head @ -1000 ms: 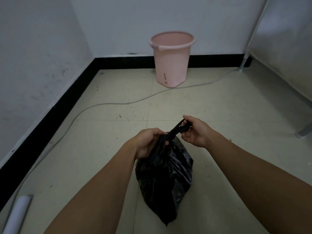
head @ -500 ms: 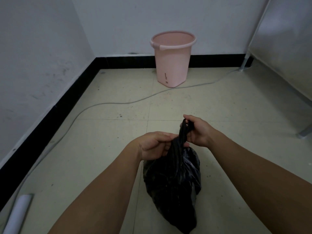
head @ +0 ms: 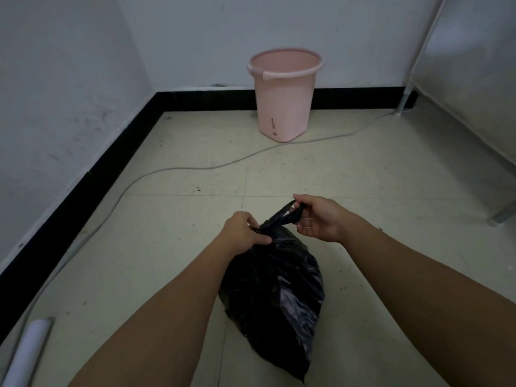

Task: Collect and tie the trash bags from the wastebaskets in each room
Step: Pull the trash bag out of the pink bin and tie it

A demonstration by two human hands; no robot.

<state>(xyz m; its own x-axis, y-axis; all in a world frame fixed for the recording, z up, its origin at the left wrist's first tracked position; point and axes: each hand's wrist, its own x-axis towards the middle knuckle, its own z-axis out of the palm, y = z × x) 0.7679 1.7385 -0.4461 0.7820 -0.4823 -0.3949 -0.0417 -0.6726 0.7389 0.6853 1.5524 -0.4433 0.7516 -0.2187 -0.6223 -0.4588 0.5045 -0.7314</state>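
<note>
A full black trash bag point(head: 275, 297) hangs in front of me above the tiled floor. My left hand point(head: 244, 234) grips its gathered neck from the left. My right hand point(head: 318, 217) pinches the twisted black end of the neck, pulled up and to the right. A pink wastebasket point(head: 283, 107) without a liner stands against the far wall, well beyond both hands.
A grey cable point(head: 178, 170) runs across the floor from the left wall past the wastebasket. A white roll point(head: 26, 356) lies at the lower left by the black baseboard. A metal-legged cabinet point(head: 474, 68) fills the right side.
My right hand has pulled the twisted end out to the right, away from my left hand. The bag has swung slightly and hangs a little lower.
</note>
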